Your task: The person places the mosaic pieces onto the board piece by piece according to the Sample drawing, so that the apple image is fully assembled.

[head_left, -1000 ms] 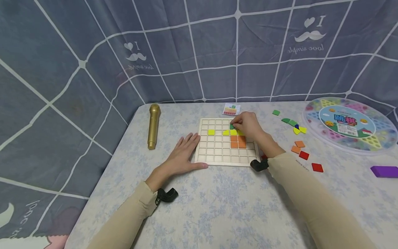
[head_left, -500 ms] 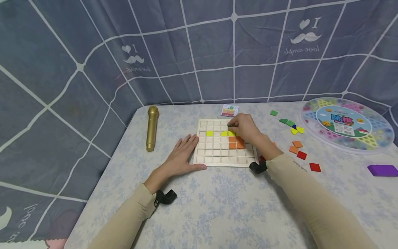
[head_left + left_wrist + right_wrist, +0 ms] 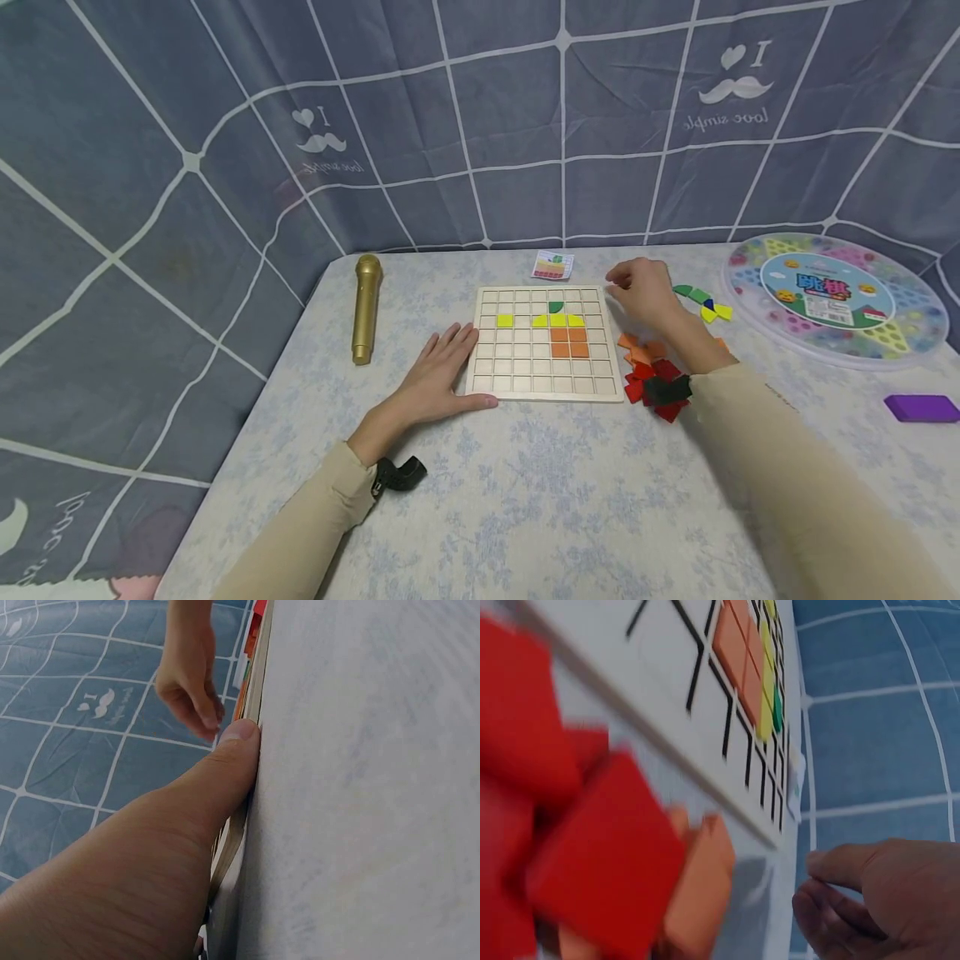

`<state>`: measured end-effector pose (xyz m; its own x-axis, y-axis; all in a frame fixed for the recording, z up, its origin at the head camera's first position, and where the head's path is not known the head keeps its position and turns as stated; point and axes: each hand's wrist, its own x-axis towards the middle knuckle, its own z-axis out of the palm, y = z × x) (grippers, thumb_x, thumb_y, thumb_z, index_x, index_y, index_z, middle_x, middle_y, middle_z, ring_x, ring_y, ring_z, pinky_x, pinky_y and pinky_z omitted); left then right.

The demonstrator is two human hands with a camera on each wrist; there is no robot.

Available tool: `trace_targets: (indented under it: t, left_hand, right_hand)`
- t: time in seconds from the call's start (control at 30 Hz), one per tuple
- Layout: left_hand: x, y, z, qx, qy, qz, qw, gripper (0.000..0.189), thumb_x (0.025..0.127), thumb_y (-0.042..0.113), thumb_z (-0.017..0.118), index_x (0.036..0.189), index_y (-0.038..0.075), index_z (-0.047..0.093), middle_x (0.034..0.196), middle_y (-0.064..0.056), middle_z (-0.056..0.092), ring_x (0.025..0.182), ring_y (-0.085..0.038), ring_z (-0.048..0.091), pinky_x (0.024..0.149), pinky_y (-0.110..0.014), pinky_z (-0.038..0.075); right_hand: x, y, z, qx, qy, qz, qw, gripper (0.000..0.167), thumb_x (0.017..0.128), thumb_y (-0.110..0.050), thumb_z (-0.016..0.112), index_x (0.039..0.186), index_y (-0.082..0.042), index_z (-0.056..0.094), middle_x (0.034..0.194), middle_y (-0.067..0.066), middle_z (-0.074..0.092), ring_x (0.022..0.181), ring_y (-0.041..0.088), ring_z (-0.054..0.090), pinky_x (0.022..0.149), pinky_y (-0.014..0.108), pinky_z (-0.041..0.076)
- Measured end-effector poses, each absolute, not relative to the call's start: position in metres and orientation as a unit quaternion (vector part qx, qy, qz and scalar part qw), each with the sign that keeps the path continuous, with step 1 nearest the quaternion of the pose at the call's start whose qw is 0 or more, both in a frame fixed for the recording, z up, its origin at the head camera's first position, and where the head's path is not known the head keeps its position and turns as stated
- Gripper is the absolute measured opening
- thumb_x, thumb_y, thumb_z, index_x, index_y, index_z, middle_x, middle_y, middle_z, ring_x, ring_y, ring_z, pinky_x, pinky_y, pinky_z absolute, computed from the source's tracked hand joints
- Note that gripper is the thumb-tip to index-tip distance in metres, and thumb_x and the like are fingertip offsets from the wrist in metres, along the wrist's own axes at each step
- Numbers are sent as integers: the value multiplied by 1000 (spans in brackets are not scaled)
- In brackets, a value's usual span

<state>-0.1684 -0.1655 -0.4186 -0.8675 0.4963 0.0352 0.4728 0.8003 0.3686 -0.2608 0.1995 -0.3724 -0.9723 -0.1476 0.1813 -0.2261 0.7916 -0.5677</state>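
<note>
My left hand (image 3: 441,377) lies with straight, spread fingers at the left edge of a gridded wooden board (image 3: 517,367); in the left wrist view its thumb (image 3: 217,769) touches the board's edge. On the grid sit a green quarter-round tile (image 3: 556,307), a row of yellow tiles (image 3: 557,320), a block of orange square tiles (image 3: 569,342) and a separate yellow square (image 3: 505,321). My right hand (image 3: 647,292) hovers off the board's far right corner, fingers loosely bent. Between its thumb and fingertips (image 3: 817,864) nothing shows in the right wrist view.
Red tiles (image 3: 670,411) and orange tiles (image 3: 637,353) are heaped right of the board. Green tiles (image 3: 699,295) and yellow tiles (image 3: 722,312) lie farther right, beside a round game box (image 3: 885,342). Also around: a pattern card (image 3: 552,265), gold microphone (image 3: 366,308), purple block (image 3: 922,408).
My right hand has let go of the green quarter-round tile on the board and moved right, off the grid. It now covers the spot where a loose green square lay. The left hand stays put.
</note>
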Motion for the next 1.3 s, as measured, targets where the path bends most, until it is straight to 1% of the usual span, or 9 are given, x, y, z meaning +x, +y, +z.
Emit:
trace_targets:
  t: [0.13,0.23,0.37,0.47,0.6,0.73,0.83,1.1,1.3]
  left_hand:
    - [-169,-166,-420,254,948,187,32,117,88,65,76,169,5,16,177,-11,14,166,-29,6,135,-53,3]
    - [-169,-167,-420,254,949,186,32,117,88,65,75,169,5,16,177,-11,14,166,-30,6,135,-53,3]
    - [-169,-167,-419,256,949,183,32,118,88,66,75,169,5,16,177,-11,13,166,-29,5,135,-52,3]
    - [-168,-167,-418,257,949,180,33,118,88,66,75,169,5,15,177,-11,13,166,-29,5,135,-52,2]
    - [-167,-167,-418,258,949,178,33,118,88,66,75,169,4,15,177,-12,14,166,-30,5,135,-52,3]
    - [-167,-167,-418,259,949,179,31,118,88,65,76,169,4,15,177,-12,14,166,-30,5,135,-53,3]
    - [-167,-166,-418,260,948,181,29,118,88,65,75,169,4,16,177,-12,14,166,-30,5,135,-53,3]
    - [-167,-165,-417,260,949,178,29,118,88,66,75,169,5,15,177,-12,14,166,-30,6,135,-53,3]
    - [-166,-166,-417,258,949,179,33,118,88,65,75,169,5,15,177,-12,13,166,-30,5,135,-53,3]
  right_hand:
    - [-260,232,-370,82,-952,283,87,30,99,-6,65,121,14,70,113,34,71,105,47,66,94,61,54]
    - [-257,256,-368,58,-960,258,90,34,97,-7,66,121,16,68,113,38,69,104,50,64,91,63,52]
    - [-251,280,-368,15,-972,227,59,41,96,-8,68,127,19,63,123,41,63,115,56,58,98,67,49]
    - [-247,291,-370,-4,-976,214,26,44,96,-8,67,128,21,60,126,41,61,118,58,53,104,69,45]
    - [-244,296,-371,4,-978,206,15,39,95,-5,67,123,22,63,118,40,64,112,56,55,101,69,46]
    - [-244,297,-373,21,-976,212,32,32,94,-1,67,117,20,67,108,38,68,103,52,59,93,67,49]
    - [-244,298,-374,21,-975,219,36,28,94,-1,68,114,19,69,104,37,70,99,50,60,90,65,51]
    - [-244,298,-374,9,-977,213,27,37,94,-9,73,120,17,68,113,36,69,100,48,61,91,63,55]
    - [-248,285,-370,40,-972,226,55,36,92,-14,75,115,13,72,107,32,72,95,43,65,84,59,57]
